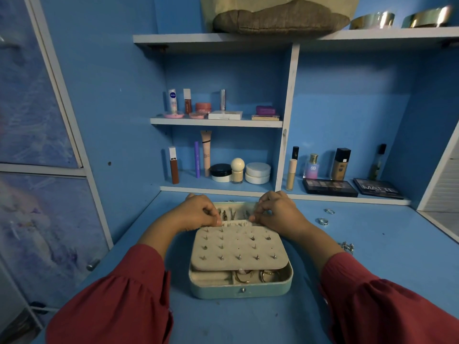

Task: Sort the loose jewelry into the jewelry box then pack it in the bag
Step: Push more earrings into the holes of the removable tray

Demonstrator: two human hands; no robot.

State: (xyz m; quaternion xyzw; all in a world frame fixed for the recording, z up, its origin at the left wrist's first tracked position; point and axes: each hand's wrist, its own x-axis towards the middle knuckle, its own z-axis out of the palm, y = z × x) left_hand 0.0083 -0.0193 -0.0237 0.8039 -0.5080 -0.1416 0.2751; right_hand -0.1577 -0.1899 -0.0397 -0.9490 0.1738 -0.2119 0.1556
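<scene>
While both hands pinch at far edge of stud panel [237, 247], left hand [198, 213] and right hand [275, 211] fingers curled narrow, jewelry box [241, 289] sits open just below them; rings [323, 220] right of fingers loose on desk [248, 321]; bag unpacked.

The jewelry box [240, 281] is set on the desk [223, 324] before the shelves [216, 122], with a stud panel [238, 247] laid over it. Two rings [323, 221] and a cluster of jewelry [347, 247] are found to its right. A bag [280, 18] is placed on the top shelf.
</scene>
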